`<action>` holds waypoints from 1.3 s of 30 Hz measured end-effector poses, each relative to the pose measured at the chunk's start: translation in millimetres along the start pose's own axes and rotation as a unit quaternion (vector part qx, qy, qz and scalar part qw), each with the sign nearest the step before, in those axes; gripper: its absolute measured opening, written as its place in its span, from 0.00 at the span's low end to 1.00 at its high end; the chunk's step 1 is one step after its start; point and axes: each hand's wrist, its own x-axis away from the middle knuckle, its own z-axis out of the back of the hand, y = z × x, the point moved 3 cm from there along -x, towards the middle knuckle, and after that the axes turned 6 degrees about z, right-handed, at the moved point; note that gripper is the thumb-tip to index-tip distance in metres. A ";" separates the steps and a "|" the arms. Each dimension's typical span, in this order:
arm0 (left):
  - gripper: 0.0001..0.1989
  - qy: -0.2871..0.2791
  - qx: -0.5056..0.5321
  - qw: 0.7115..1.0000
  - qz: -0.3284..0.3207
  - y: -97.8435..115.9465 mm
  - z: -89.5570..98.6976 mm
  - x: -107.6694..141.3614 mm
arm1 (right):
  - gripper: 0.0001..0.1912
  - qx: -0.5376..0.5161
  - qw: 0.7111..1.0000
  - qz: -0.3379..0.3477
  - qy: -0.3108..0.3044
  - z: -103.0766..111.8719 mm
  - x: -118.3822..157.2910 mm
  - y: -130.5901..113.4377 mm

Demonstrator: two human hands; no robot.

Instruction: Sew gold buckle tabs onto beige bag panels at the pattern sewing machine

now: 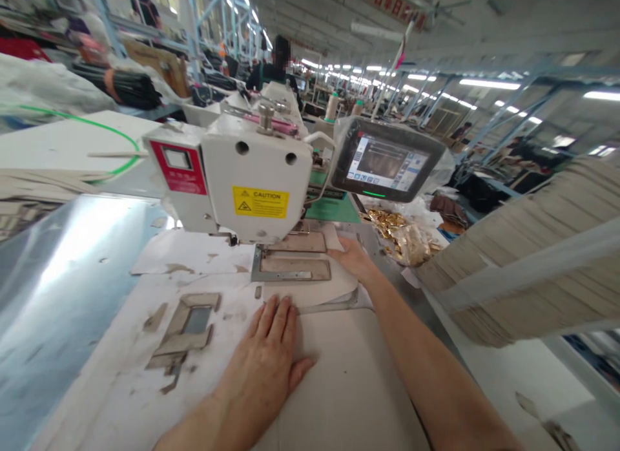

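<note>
A beige flat panel (339,367), perhaps fabric or leather, lies under the head of a white sewing machine (261,173). My left hand (271,347) rests palm down on the panel's left edge, its fingers stretched forward and thumb out to the side. At the panel's far right edge is my right hand (356,260), its thumb over the edge and the other fingers partly hidden. Between my hands and the machine head, a metal clamp frame (256,267) with slots sits on the panel's far end. The needle area is hidden under the head.
A control screen (387,161) stands right of the machine head. Behind my right arm are gold metal pieces (400,234) in a plastic bag. Beige scraps (186,325) lie on the left of the table. A draped beige stack (537,244) rises at right. A person (274,70) sits beyond.
</note>
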 end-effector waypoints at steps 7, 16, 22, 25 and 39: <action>0.37 0.002 -0.026 0.999 0.036 -2.0 -1.6 4.3 | 0.14 0.062 0.998 -0.012 0.007 -8.2 1.6 -10.5; 0.38 0.010 -0.018 0.999 0.039 -1.7 -6.0 3.4 | 0.14 0.225 0.973 0.024 0.039 0.5 6.4 -11.3; 0.37 0.006 -0.006 0.999 0.046 -4.6 -5.6 1.5 | 0.23 0.231 0.956 0.181 0.028 23.9 55.1 -15.7; 0.36 0.000 0.005 0.999 0.046 -5.3 -3.5 -1.2 | 0.20 0.225 0.943 0.237 -0.067 26.0 97.3 -18.5; 0.28 -0.029 0.015 0.998 0.050 -7.6 5.8 -10.3 | 0.17 0.280 0.928 0.242 -0.050 11.9 148.1 -23.1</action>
